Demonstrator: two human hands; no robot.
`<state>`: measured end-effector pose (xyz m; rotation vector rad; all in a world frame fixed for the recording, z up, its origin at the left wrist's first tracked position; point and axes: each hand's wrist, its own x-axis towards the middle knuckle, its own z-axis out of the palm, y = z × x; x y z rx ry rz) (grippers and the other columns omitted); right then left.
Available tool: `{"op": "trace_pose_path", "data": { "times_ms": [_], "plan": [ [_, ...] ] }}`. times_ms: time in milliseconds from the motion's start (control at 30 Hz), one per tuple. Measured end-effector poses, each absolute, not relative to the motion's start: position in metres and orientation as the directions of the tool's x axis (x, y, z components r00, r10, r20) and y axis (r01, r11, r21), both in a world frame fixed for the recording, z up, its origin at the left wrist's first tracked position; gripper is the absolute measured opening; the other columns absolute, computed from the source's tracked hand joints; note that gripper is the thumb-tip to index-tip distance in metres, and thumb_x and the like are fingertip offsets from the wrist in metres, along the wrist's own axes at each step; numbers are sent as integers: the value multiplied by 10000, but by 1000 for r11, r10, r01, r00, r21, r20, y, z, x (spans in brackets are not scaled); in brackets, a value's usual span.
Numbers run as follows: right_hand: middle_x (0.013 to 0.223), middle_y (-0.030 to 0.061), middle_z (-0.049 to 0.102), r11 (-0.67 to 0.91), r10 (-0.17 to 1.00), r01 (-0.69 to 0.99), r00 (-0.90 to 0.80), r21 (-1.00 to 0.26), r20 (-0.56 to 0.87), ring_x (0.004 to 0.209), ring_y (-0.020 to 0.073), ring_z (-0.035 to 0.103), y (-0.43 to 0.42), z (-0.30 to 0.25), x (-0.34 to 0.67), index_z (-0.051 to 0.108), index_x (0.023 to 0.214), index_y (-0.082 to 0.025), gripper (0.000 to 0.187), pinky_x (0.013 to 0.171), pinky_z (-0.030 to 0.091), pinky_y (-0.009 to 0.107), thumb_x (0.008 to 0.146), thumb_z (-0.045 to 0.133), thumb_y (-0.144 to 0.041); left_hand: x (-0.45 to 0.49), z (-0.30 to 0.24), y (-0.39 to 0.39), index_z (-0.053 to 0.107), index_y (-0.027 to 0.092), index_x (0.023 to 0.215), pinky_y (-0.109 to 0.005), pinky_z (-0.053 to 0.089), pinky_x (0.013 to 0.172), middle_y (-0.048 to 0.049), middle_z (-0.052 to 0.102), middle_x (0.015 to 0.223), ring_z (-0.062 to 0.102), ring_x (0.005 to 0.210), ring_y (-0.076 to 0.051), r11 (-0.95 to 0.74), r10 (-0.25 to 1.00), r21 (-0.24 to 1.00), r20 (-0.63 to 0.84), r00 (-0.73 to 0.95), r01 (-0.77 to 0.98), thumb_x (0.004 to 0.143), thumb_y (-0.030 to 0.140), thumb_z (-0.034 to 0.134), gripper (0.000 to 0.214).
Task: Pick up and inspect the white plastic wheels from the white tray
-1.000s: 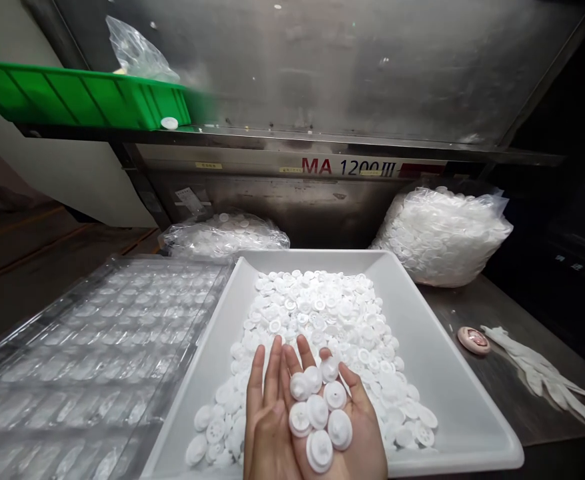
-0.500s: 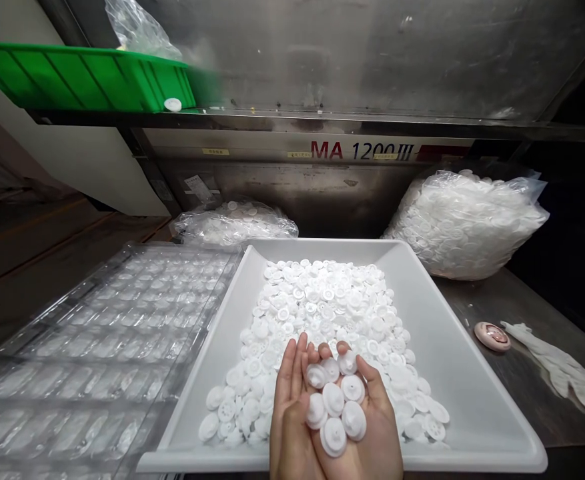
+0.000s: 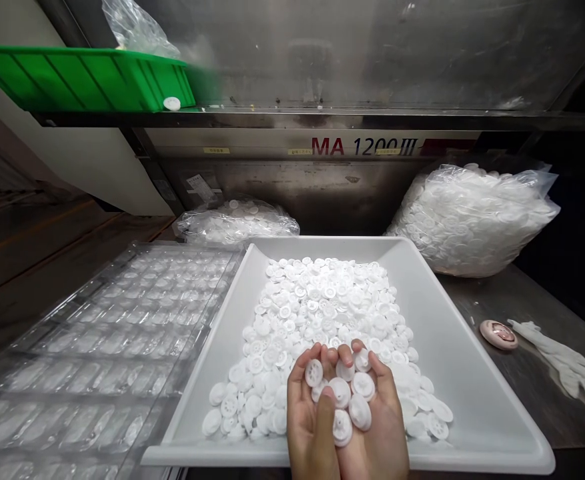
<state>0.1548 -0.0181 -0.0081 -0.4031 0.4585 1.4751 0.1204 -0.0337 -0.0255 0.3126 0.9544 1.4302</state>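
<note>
Both my hands are cupped together, palms up, over the near end of a white tray (image 3: 477, 373). My left hand (image 3: 308, 417) curls its fingers and thumb round several white round plastic caps (image 3: 347, 397). My right hand (image 3: 385, 423) lies against it and cradles more of the same caps. A heap of loose white caps (image 3: 327, 313) fills the tray from the middle to its near edge, just beyond my fingertips.
A clear blister tray (image 3: 107, 347) with rows of pockets lies left of the white tray. Two plastic bags of white caps sit behind, one small (image 3: 235, 223), one large (image 3: 472, 220). A green bin (image 3: 82, 80) rests on the machine ledge. A pink disc (image 3: 498, 334) and white gloves (image 3: 567, 363) lie right.
My fingers have curled inward over the caps, and the left thumb has come across them. Both hands have shifted slightly right and nearer to me.
</note>
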Motion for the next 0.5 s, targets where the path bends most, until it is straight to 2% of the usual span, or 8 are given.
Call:
{"op": "trace_pose_path", "data": {
  "times_ms": [133, 300, 400, 500],
  "plan": [
    [725, -7, 548, 61, 826, -996, 13, 67, -563, 827, 178, 606, -17, -6, 156, 573, 761, -232, 223, 878, 454, 367, 859, 442, -385, 123, -20, -35, 522, 278, 1064, -285, 456, 913, -18, 533, 1189, 532, 1118, -190, 183, 925, 705, -359, -123, -685, 753, 299, 618, 326],
    [696, -14, 547, 78, 815, -990, -3, 115, -580, 748, 154, 598, -17, -1, 160, 574, 789, -234, 197, 864, 465, 390, 873, 428, -336, 131, -9, -39, 551, 261, 995, -198, 460, 856, -17, 581, 1131, 531, 1128, -172, 207, 915, 762, -373, -155, -614, 725, 181, 633, 293],
    [707, -14, 541, 77, 819, -987, -19, 142, -574, 751, 159, 595, -18, -2, 160, 560, 786, -227, 202, 832, 477, 377, 864, 426, -356, 131, -7, -38, 554, 256, 945, -178, 462, 822, -12, 614, 1049, 566, 1066, -153, 186, 881, 682, -435, -187, -708, 738, 147, 602, 238],
    [738, -16, 534, 80, 832, -983, -25, 165, -554, 783, 161, 593, -19, -7, 158, 554, 804, -226, 185, 826, 483, 358, 846, 442, -365, 124, -10, -35, 552, 259, 955, -224, 479, 833, -6, 608, 998, 588, 1021, -164, 169, 843, 556, -510, -174, -814, 756, 125, 548, 240]
  ]
}}
